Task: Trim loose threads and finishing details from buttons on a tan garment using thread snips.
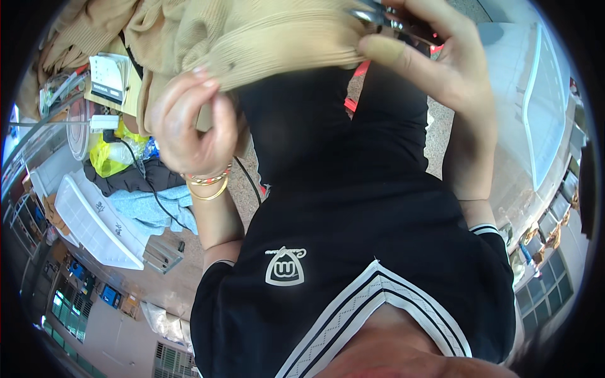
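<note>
A beige ribbed knit garment [277, 44] stretches across the top of the view, its lower edge smeared by motion. At its left corner is my left hand [195, 123], fingers curled and closed on the edge of the fabric. My right hand [447, 69] is closed round a dark, shiny metal tool [377, 17] at the garment's right end. That tool is cut off and blurred, so its kind is unclear. The right thumb, with a yellowish wrap on it, lies against the knit edge. My black-clad lap [315, 126] is below the fabric.
More beige knitwear [94, 25] is heaped at the far left, near a white printed card [110, 77]. A black cable [148, 179] hangs past a yellow bag [108, 154], blue cloth [148, 208] and a white crate [94, 220]. A translucent bin [545, 107] stands at right.
</note>
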Motion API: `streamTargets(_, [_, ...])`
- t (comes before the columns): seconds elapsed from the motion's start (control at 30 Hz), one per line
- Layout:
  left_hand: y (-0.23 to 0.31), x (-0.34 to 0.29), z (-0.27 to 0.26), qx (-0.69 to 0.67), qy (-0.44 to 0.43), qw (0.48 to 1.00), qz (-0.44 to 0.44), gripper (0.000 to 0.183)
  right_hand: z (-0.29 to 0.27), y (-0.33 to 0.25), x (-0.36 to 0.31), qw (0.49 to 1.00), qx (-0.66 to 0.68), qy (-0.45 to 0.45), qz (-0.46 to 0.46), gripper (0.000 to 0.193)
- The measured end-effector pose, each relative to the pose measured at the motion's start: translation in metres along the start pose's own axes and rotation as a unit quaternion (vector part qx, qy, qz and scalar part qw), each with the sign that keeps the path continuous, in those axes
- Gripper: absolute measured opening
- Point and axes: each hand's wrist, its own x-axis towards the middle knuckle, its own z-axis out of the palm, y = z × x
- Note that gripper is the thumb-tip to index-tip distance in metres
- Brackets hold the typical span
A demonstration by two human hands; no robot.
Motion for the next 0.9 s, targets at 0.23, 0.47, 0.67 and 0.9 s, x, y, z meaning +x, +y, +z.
streamTargets(0.23, [-0.046,-0.015,-0.035,0.106,0.066,0.992,-0.025,0.026,0.006,0.044,-0.022,0.998,0.008,-0.046,-0.034,0.042])
streamTargets(0.47, [-0.046,-0.007,-0.025,0.134,0.043,0.99,-0.014,0.025,0.011,0.057,-0.033,0.997,-0.027,-0.02,-0.072,0.046])
streamTargets(0.67, [-0.034,-0.008,-0.018,0.145,0.029,0.989,-0.03,0.029,0.014,0.047,-0.036,0.997,0.008,0.023,-0.071,0.046])
streamTargets(0.9, [0.018,-0.012,-0.002,-0.025,-0.004,0.999,0.02,0.028,0.033,0.016,-0.023,0.957,-0.111,0.014,-0.266,0.049])
